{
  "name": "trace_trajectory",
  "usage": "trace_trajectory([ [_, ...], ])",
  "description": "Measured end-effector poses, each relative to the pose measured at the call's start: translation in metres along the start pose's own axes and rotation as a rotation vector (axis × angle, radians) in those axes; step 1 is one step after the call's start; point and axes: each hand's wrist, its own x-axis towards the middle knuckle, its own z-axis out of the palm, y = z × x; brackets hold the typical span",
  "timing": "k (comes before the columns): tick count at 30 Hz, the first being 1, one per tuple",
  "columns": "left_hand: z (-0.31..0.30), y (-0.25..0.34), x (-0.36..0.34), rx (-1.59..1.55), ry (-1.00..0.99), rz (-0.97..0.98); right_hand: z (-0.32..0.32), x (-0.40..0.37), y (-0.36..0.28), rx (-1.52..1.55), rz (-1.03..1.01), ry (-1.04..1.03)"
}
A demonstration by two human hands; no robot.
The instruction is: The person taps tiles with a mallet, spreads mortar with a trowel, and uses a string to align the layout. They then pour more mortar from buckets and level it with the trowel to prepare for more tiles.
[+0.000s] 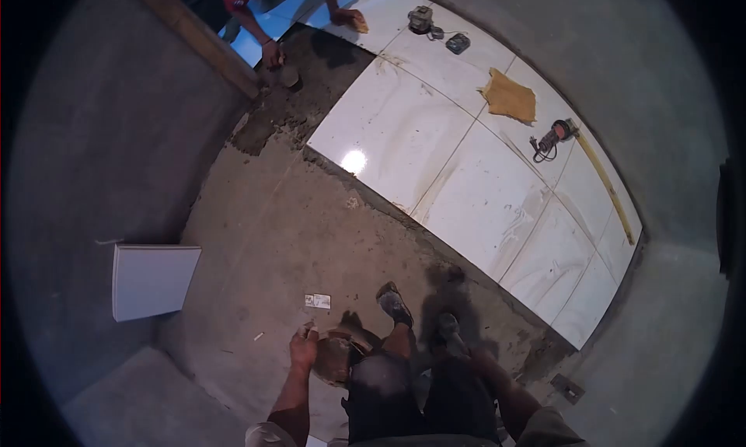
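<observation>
Right beside the left hand (pixel 303 346), whose fingers curl tight on its edge, is a brown muddy pan (pixel 336 359). It could slip and drop on the shoe (pixel 395 304) past the fingertips, since the grip is small. Its long side seems to point from the fingers toward that shoe. The right hand (pixel 475 363) is too dark to tell

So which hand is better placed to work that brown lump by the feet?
Left, probably. The left hand is right at the brown lump, seemingly touching it; the right hand hangs well apart on the other side, in shadow.
</observation>
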Motion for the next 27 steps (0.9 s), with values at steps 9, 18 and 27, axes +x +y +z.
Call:
trace_trajectory([
  [9,0.094,0.103,-0.066,0.247,-0.369,0.079,0.034,-0.008,0.085,0.08,0.17,0.087],
  [18,0.102,0.097,-0.066,0.469,-0.347,0.207,0.104,-0.006,0.189,0.33,0.229,0.172],
  [27,0.168,0.101,-0.101,0.588,-0.44,0.196,0.191,-0.033,0.231,0.55,0.274,0.126],
])
